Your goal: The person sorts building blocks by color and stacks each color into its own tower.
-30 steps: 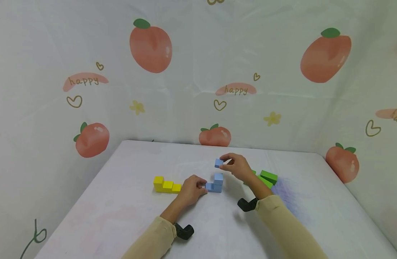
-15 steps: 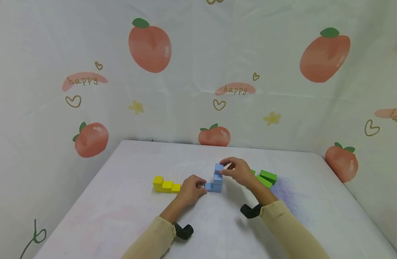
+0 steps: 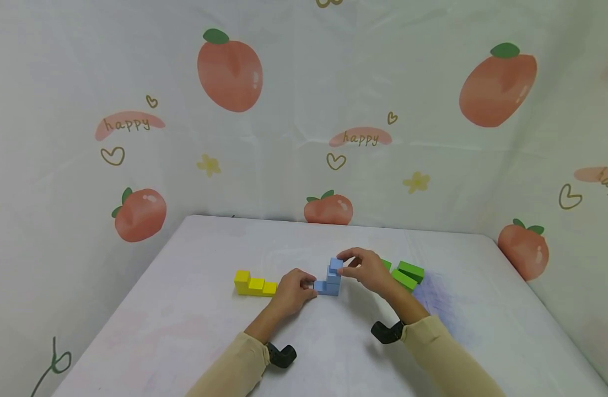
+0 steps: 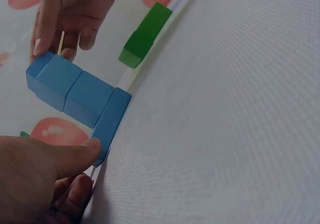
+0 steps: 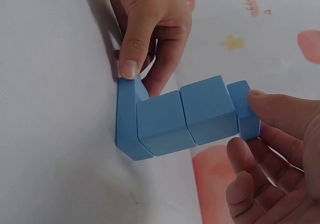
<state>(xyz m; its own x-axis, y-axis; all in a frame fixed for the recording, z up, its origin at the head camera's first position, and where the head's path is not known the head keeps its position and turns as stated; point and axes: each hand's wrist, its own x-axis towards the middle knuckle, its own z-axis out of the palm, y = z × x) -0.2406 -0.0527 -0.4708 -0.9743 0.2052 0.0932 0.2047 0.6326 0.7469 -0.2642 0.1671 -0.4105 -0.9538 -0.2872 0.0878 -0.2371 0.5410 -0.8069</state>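
A stack of blue blocks stands in the middle of the table: a flat base block (image 5: 127, 121) lies lowest, with a lower cube (image 5: 162, 126) and an upper cube (image 5: 210, 114) on one end. My left hand (image 3: 291, 292) pinches the base block's free left end between thumb and fingers. At the stack's top, my right hand (image 3: 368, 269) holds a thin blue block (image 5: 245, 112) by its edges. This block meets the upper cube's top, set slightly off its sides; whether it fully rests there I cannot tell.
Left of my left hand lie yellow blocks (image 3: 249, 284) in a stepped row. Several green blocks (image 3: 410, 271) lie beyond my right forearm, partly hidden by it. A printed fabric backdrop (image 3: 284, 165) rises behind the white table (image 3: 184, 320).
My right hand has lowered the thin blue block from above the stack down to the upper cube. My left hand has stayed at the base block.
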